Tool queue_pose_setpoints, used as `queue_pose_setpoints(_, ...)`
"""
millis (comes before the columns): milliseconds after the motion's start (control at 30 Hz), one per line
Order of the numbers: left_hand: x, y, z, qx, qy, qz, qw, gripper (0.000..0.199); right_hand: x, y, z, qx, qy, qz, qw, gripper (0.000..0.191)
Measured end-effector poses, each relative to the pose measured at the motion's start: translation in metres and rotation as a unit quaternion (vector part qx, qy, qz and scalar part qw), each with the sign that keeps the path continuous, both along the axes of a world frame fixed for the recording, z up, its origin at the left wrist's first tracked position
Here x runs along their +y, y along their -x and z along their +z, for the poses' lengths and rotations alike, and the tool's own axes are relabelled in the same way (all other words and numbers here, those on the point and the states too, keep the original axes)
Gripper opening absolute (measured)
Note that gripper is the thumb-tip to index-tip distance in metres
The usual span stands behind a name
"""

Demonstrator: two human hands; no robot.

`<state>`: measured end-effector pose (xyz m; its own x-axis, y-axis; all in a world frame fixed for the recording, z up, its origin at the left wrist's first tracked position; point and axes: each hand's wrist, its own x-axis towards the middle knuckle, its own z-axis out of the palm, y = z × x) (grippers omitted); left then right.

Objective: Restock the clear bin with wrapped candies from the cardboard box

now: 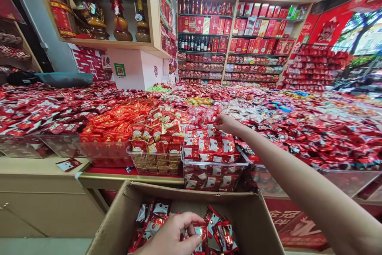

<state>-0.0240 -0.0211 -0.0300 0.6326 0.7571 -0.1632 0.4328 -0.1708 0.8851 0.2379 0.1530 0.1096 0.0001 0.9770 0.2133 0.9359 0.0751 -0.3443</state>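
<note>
My right hand [225, 123] reaches over a clear plastic bin [215, 163] with rows of small red-and-white candy packets [215, 143]. Its fingers are closed on a packet [211, 129] at the back of the rows. Down in an open cardboard box [253, 215], my left hand [176, 233] has its thumb and fingers curled around the edge of a red-and-white packet [201, 234]. Several loose shiny packets [224, 233] lie around it on the box's floor.
Beside the filled bin stands a bin of durian packets [155, 163], then one with orange-red packets [110, 123]. Heaps of red packets [328, 135] spread right. One packet [68, 164] lies on the left ledge. A shelf cabinet [155, 28] overhangs the counter; bottle shelves [205, 28] line the back.
</note>
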Motion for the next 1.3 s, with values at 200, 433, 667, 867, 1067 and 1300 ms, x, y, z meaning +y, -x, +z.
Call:
queue_pose_setpoints(200, 0.0, -0.002, 0.001, 0.01, 0.003, -0.003, 1.0, 0.029, 0.001, -0.005, -0.009, -0.042, -0.001, -0.001, 0.999, 0.017)
queue_pose_setpoints(433, 0.001, -0.002, -0.002, 0.018, 0.004, -0.005, 1.0, 0.03, -0.005, -0.001, -0.012, -0.045, -0.076, 0.024, 0.996, 0.035)
queue_pose_setpoints(667, -0.001, -0.002, 0.012, -0.021, -0.066, 0.08, 0.994, 0.024, -0.065, 0.038, 0.0, 0.003, -0.161, 0.077, 0.984, 0.019)
queue_pose_setpoints(867, 0.013, 0.009, 0.051, -0.11, -0.188, 0.285, 0.933, 0.022, -0.16, 0.1, -0.047, 0.172, 0.006, 0.255, 0.952, 0.029)
queue_pose_setpoints(1067, 0.045, 0.008, 0.066, -0.163, -0.172, 0.246, 0.94, 0.024, -0.148, 0.111, -0.091, 0.34, 0.074, 0.249, 0.904, 0.028)
queue_pose_setpoints(1300, 0.067, 0.016, 0.053, -0.173, -0.022, 0.124, 0.977, 0.026, -0.136, 0.103, -0.105, 0.524, 0.162, 0.178, 0.817, 0.039)
